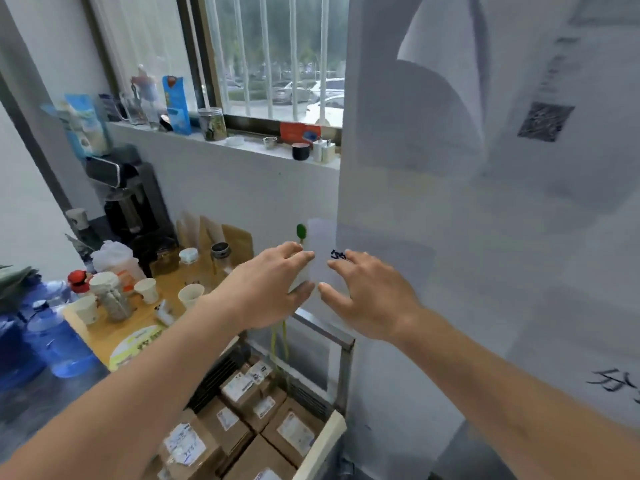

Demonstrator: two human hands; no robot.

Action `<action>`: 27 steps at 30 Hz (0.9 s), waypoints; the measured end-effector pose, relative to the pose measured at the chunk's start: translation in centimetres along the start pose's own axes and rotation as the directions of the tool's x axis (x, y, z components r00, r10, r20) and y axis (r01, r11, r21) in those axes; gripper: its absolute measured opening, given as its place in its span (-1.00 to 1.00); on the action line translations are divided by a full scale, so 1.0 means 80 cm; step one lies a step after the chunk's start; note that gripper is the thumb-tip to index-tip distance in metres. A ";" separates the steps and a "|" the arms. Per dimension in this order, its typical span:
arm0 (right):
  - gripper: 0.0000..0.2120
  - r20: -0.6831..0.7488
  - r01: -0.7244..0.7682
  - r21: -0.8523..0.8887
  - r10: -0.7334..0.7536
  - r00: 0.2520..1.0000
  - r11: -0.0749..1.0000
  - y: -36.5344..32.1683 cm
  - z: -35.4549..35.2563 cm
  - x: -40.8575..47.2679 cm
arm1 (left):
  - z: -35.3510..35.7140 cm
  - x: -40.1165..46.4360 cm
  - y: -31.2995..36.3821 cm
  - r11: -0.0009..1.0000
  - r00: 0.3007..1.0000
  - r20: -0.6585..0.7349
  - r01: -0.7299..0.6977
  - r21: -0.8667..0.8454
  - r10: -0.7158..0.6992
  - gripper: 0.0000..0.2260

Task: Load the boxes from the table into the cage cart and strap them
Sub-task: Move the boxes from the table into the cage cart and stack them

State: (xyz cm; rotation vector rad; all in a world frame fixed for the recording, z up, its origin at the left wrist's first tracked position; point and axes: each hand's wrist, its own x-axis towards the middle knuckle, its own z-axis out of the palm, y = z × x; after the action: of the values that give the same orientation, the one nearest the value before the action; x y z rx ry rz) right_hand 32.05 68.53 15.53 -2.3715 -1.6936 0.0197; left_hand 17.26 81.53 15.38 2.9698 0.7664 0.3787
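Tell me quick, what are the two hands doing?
Left hand: fingers pinch the left edge of the small white paper.
Right hand: open, fingers spread, touching the same paper.

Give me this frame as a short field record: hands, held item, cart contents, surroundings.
left hand: pinches the white slip's left edge
right hand: fingers spread, touching the slip's right side
white slip: small, dark handwriting, blurred, held above the cart
cage cart: metal frame below the hands
cardboard boxes: several, labelled, inside the cart
strap: none visible
side table: paper cups, jars
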 end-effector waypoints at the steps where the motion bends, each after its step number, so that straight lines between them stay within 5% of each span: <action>1: -0.40 -0.010 -0.035 -0.004 0.035 0.999 0.999 0.008 -0.005 -0.005 | -0.001 0.011 0.007 0.999 0.999 0.000 -0.043 -0.016 0.043 -0.44; 10: -0.43 -0.099 -0.408 0.045 0.410 0.907 0.912 0.055 -0.020 -0.067 | 0.018 0.094 0.079 0.918 0.919 0.032 -0.391 -0.069 0.393 -0.48; 27: -0.47 -0.188 -0.835 0.045 0.826 0.532 0.548 0.223 -0.032 -0.305 | 0.108 0.146 0.382 0.595 0.586 0.106 -0.784 -0.179 0.804 -0.48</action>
State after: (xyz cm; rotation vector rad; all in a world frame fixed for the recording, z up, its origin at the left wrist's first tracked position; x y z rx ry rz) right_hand 40.93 39.79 11.67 -2.8618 -0.3223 -0.0898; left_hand 43.65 60.48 13.00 2.9759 -0.6659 0.1521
